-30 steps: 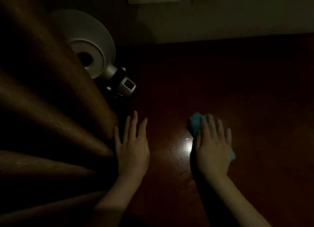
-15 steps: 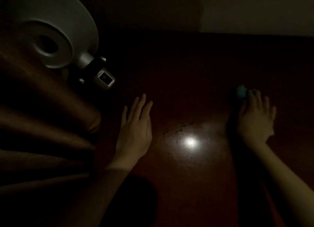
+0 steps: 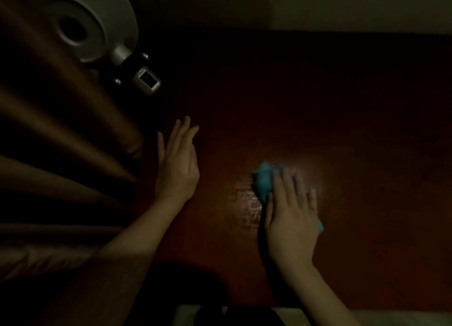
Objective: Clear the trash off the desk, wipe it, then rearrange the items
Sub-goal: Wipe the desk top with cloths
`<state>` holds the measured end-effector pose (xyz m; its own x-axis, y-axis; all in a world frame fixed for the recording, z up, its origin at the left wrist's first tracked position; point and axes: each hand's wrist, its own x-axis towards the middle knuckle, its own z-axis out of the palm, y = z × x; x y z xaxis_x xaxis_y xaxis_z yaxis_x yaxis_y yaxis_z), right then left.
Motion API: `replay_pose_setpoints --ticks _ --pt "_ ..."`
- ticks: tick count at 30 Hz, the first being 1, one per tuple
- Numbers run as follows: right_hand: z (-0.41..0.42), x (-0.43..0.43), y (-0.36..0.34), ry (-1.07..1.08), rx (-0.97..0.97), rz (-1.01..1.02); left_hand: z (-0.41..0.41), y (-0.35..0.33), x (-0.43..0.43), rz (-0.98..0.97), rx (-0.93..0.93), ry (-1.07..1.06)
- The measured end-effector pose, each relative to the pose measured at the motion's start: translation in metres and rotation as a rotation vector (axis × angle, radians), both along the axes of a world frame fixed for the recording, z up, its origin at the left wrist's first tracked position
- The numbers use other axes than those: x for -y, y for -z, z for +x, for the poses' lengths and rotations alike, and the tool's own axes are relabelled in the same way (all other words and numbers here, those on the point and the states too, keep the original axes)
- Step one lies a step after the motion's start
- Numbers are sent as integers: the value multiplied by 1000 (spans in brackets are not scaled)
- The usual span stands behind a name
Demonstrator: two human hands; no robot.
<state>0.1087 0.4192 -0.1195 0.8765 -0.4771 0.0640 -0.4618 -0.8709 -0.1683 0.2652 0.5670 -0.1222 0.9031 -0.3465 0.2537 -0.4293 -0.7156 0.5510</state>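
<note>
Wiping is the step I judge in hand: my right grip point(image 3: 291, 218) lies flat on the cloth point(image 3: 264, 181), fingers straight and a little spread, pressing it down rather than pinching it. The cloth sits mid-bench point(image 3: 342, 105), near the front edge, mostly hidden under the palm. A teal bunch shows ahead of the fingertips and a small corner pokes out at the wrist's right side. From those two ends I take its long axis to run from far-left to near-right under the hand, with the bulkier end pointing away from me. It looks soft, light and limp, so it will fold and slide with no resistance. The streaky sheen just left of it suggests it is damp, though I cannot be sure in this dim light. The best hold is palm pressure over the middle, or a pinch on the bunched far end to lift it. My left grip point(image 3: 177, 169) rests flat on the bench with fingers straight, holding nothing, near the curtain point(image 3: 61, 130) and below the lamp point(image 3: 97, 25).
</note>
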Motion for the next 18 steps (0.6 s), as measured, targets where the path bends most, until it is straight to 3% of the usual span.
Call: replay_pose_setpoints --ticks 3,9,12,18 --pt "-21 -31 -2 136 22 30 -36 0 -20 26 -7 8" --pt "-54 -129 -3 -111 -6 71 -77 2 -47 62 -11 0" --pt "-79 -107 -3 -78 -7 97 -91 0 -54 100 7 -3" --pt "-128 3 -2 275 15 2 -105 -3 -33 38 -36 -37"
